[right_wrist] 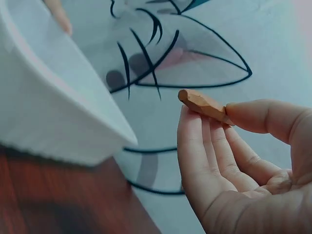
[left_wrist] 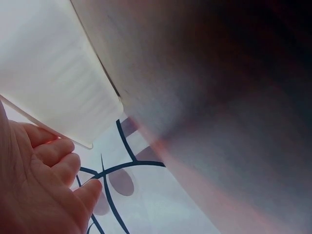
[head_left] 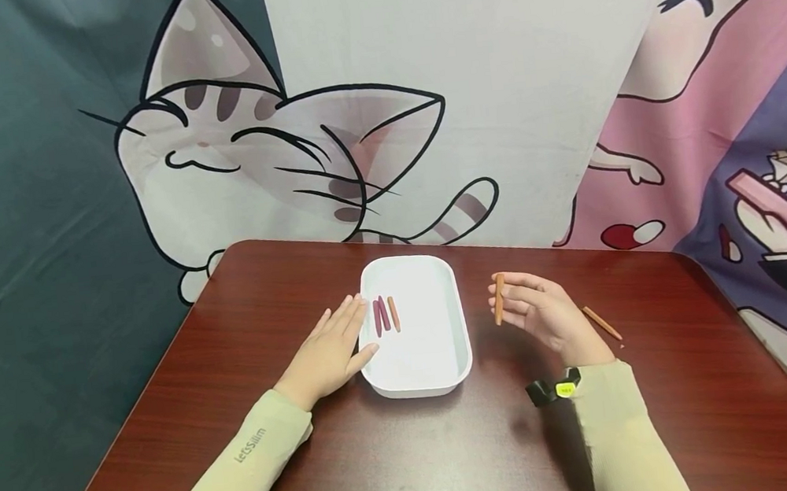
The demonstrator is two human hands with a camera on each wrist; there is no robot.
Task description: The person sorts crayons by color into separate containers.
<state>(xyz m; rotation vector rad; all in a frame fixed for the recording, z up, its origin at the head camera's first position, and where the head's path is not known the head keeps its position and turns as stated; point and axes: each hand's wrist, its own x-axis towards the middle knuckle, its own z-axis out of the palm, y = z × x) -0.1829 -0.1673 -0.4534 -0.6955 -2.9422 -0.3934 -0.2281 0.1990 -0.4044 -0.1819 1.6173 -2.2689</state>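
My right hand (head_left: 545, 314) pinches an orange crayon (head_left: 500, 298) between thumb and fingertips, raised over the table to the right of a white tray (head_left: 419, 365). In the right wrist view the crayon (right_wrist: 202, 104) shows faceted sides and a blunt end towards the camera. My left hand (head_left: 332, 350) lies with straight fingers against the left rim of the tray, thumb at its near side. Inside the tray, two purple crayons (head_left: 377, 318) and one orange crayon (head_left: 394, 314) lie side by side near the left wall. The left wrist view shows the left fingers (left_wrist: 63, 158) beside the tray's edge.
Another orange crayon (head_left: 602, 323) lies on the dark red-brown table (head_left: 415, 465), just right of my right wrist, with a tiny crumb near its tip. A cloth backdrop (head_left: 504, 69) with cartoon figures hangs behind the table's far edge.
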